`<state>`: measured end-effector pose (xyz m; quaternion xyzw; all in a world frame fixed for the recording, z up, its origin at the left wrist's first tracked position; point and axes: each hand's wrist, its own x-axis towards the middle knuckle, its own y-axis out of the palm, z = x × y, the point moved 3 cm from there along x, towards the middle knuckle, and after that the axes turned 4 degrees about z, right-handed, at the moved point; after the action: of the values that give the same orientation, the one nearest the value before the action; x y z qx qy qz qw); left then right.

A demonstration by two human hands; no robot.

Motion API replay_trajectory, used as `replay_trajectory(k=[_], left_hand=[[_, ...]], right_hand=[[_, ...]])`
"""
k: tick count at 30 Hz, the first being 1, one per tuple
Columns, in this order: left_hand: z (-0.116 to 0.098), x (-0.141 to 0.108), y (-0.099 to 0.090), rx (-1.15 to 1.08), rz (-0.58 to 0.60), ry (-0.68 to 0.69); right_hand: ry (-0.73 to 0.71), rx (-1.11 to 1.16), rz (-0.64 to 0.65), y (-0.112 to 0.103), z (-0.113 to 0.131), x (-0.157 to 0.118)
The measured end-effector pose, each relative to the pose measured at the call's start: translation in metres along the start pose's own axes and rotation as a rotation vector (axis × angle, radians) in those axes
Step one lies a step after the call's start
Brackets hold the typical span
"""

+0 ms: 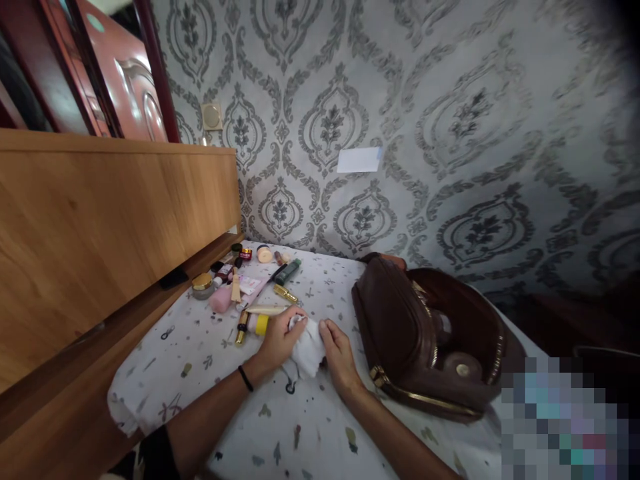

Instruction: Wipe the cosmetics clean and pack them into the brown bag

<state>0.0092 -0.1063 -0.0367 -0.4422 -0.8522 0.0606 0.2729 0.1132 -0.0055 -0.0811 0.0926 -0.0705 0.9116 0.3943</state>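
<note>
Between my two hands a crumpled white cloth (307, 348) is held up just above the printed white bedsheet. My left hand (281, 337), a black band at its wrist, pinches the cloth's left side with closed fingers. At the cloth's right edge, my right hand (340, 353) grips it between thumb and fingers. Close to the left hand lie a bottle with a yellow band (262, 325) and a gold tube (241, 328). To the right of my right hand stands a brown leather bag (395, 320) with its zip undone, its inside partly dark.
Cosmetics lie grouped at the far left of the bedsheet (185, 373): a gold-lidded jar (203, 285), a pink bottle (221, 299), a dark green tube (289, 271) and a gold lipstick tube (286, 293). A wooden panel (120, 207) borders the left; patterned wallpaper (320, 213) rises behind.
</note>
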Motion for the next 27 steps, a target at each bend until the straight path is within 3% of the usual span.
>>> replay_trajectory(k=[9, 27], left_hand=[[0.0, 0.003, -0.003, -0.019, -0.013, -0.013], [0.0, 0.007, -0.013, -0.061, -0.106, -0.06]], right_hand=[[-0.007, 0.035, -0.031, 0.0, 0.001, 0.0], [0.007, 0.111, 0.037, 0.003, 0.003, 0.0]])
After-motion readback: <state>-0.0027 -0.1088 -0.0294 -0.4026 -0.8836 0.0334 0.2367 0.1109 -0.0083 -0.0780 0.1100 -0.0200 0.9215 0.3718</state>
